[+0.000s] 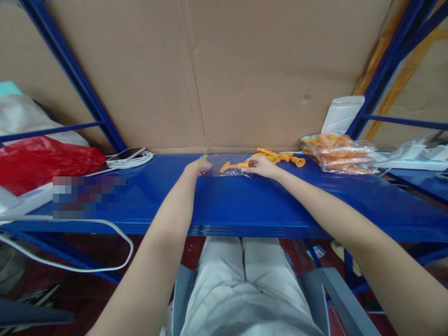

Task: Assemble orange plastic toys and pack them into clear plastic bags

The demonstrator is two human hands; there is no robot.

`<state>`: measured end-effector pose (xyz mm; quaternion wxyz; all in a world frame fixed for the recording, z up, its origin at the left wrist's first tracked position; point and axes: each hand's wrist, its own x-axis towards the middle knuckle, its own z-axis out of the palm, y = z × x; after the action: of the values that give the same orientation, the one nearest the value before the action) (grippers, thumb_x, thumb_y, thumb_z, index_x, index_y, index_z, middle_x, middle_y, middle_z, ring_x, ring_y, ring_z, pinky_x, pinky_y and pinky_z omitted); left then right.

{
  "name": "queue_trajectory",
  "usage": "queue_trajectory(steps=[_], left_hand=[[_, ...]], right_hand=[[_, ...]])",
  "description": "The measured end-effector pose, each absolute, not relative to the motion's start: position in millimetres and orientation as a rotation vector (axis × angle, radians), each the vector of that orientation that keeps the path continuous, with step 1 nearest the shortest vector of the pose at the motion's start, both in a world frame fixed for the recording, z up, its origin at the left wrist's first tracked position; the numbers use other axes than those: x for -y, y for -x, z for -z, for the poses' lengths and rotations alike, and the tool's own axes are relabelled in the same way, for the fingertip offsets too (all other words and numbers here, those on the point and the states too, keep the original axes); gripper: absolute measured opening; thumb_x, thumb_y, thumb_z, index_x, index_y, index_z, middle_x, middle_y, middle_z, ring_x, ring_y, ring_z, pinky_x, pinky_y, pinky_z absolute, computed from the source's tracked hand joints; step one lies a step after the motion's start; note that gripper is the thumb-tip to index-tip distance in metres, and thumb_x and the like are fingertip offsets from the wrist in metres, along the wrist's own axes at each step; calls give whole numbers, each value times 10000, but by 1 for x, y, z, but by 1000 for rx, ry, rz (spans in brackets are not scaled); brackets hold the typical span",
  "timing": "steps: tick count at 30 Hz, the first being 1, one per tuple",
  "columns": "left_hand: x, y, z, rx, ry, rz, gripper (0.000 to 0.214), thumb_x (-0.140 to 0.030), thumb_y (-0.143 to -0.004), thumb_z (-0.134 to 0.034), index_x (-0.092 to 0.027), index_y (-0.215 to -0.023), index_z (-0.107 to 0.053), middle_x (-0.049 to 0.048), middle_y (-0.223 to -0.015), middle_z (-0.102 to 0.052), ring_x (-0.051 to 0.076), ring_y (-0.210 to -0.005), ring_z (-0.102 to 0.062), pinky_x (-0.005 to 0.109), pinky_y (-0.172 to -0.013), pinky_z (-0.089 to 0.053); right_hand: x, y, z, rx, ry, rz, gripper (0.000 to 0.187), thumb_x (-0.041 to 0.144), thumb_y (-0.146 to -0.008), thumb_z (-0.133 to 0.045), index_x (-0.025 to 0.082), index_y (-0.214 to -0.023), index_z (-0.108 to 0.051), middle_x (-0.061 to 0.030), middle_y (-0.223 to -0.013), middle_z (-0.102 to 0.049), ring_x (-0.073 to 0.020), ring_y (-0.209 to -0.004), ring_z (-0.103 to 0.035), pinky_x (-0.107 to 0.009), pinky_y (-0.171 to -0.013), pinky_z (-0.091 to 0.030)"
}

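Person is sitting w/ lt. trousers (241,289) showing below front edge of blue table (241,200); white cord (132,246) is looping out at L. L hand (200,166) is pinching L end of clear bag (216,169), fingers tog. R hand (262,166) is gripping R end of orange piece (240,165), which is lying btwn both hands at the bag; whether fully inside, insp. cannot tell. Just beyond R hand, loose orange pcs (287,157) are lying in a pile. Further R, bagged orange pcs (338,156) are sitting stacked. Far L, red bag (52,158) is resting nr coiled cable (131,161). Cardboard panel (245,79) is standing at back.
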<state>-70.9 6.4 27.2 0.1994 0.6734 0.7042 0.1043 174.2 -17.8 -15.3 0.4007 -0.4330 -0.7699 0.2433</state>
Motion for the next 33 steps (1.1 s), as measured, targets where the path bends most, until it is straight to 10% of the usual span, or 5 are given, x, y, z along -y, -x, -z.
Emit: queue_trajectory(steps=[9,17,33], left_hand=[[-9,68,-30,-2052,-1856,-172,122,-162,-758,-573,-139,-867,-623,42,-591,-582,146,-565,-570,209,-550,-461],[-13,71,-11,-2144,-2159,-391,406,-429,-811,-569,-131,-1066,-675,187,-1085,-696,275,-1033,-660,264,-807,-488],[2,64,-20,-1781,-1979,-544,323,-241,-875,-489,-150,-574,-561,-18,-424,-435,102,-410,-453,205,-467,-375]], right_hand=[[23,-160,-10,2248,1258,-464,182,259,-747,-672,106,-828,-728,-30,-722,-673,-124,-633,-560,-232,-590,-416],[11,-144,-4,2149,1163,-626,204,324,-709,-716,130,-772,-712,4,-657,-626,-120,-614,-542,-234,-585,-414],[27,-159,-12,1964,1154,-799,119,230,-697,-709,134,-767,-698,-17,-659,-640,-101,-586,-533,-221,-571,-438]])
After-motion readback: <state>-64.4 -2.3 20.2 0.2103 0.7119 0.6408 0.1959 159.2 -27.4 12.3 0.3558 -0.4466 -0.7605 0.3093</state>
